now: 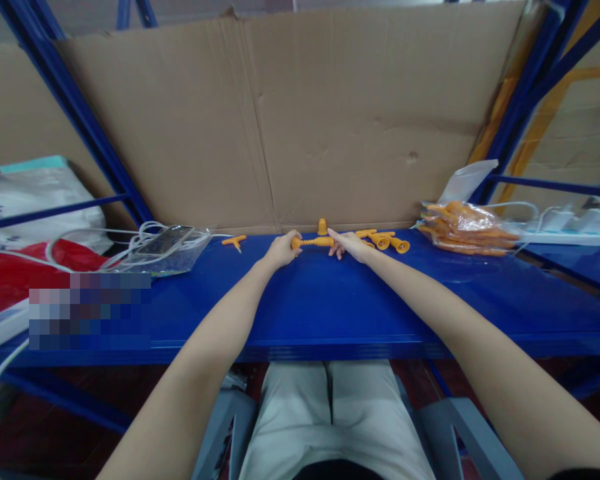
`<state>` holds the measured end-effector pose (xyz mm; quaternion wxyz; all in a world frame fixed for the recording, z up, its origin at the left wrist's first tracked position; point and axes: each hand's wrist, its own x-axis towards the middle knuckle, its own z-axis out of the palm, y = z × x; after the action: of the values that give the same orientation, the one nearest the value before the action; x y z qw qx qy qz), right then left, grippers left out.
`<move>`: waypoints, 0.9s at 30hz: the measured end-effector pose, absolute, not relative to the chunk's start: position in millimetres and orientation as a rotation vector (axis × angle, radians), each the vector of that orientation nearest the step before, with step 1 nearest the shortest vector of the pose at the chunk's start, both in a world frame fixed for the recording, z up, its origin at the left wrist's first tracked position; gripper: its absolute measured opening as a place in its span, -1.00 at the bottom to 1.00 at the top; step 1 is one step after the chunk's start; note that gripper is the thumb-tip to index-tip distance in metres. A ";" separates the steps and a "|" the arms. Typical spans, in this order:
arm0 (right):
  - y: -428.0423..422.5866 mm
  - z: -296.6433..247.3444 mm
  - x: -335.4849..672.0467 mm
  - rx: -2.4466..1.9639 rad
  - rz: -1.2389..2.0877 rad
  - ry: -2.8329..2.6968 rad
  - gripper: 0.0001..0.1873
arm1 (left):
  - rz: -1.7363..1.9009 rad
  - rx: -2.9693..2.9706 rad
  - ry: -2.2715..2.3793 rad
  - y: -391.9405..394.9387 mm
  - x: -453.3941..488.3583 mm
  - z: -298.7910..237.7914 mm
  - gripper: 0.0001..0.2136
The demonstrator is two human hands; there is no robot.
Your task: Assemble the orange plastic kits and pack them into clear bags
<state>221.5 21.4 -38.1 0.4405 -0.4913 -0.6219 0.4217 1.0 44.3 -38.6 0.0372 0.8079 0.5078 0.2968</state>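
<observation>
Between my two hands a yellow-orange plastic piece with a ribbed, screw-like middle lies level, close above or on the blue shelf. My left hand is closed round its left end. My right hand grips its right end with the thumb on top, some fingers extended below. Just behind stands a small orange tapered cup. Right of my right hand lie several orange pieces, among them a cone-shaped cup with a hollow end. Left of my left hand is an orange T-shaped handle with a metal spiral.
The blue shelf backs onto a cardboard sheet. At right are a clear bag of orange parts and a white power strip. At left lie white cables, a phone-like slab and a red bag.
</observation>
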 end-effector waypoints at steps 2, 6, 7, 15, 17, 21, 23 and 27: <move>21.7 -37.7 222.1 -1.185 1.088 -1.544 -0.54 | 0.923 2.455 1.569 44.1 1.3 -38.5 -0.70; 22.7 -37.3 224.5 -1.096 1.203 -1.518 -0.87 | 0.923 2.445 1.588 43.5 1.0 -37.8 -0.69; 23.0 -37.4 225.2 -1.083 1.220 -1.511 -0.91 | 0.917 2.451 1.586 43.2 0.8 -37.5 -0.70; 23.8 -38.8 224.8 -1.198 1.129 -1.553 -0.57 | 0.899 2.483 1.600 41.4 1.3 -37.0 -0.70; 23.0 -38.7 223.8 -1.244 1.076 -1.562 -0.48 | 0.892 2.478 1.600 40.6 1.9 -36.6 -0.69; 20.9 -37.6 222.5 -1.265 1.028 -1.569 -0.43 | 0.887 2.469 1.590 39.0 2.7 -35.4 -0.70; 20.4 -36.8 221.8 -1.267 1.035 -1.566 -0.41 | 0.886 2.462 1.585 38.4 2.8 -35.1 -0.70; 20.7 -35.3 220.0 -1.312 1.062 -1.540 -0.38 | 0.878 2.475 1.579 37.9 2.9 -35.0 -0.70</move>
<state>220.0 20.7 -35.3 0.4153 -0.5224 -0.6132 0.4227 2.9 37.9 -35.0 0.0389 0.8071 0.5149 0.2864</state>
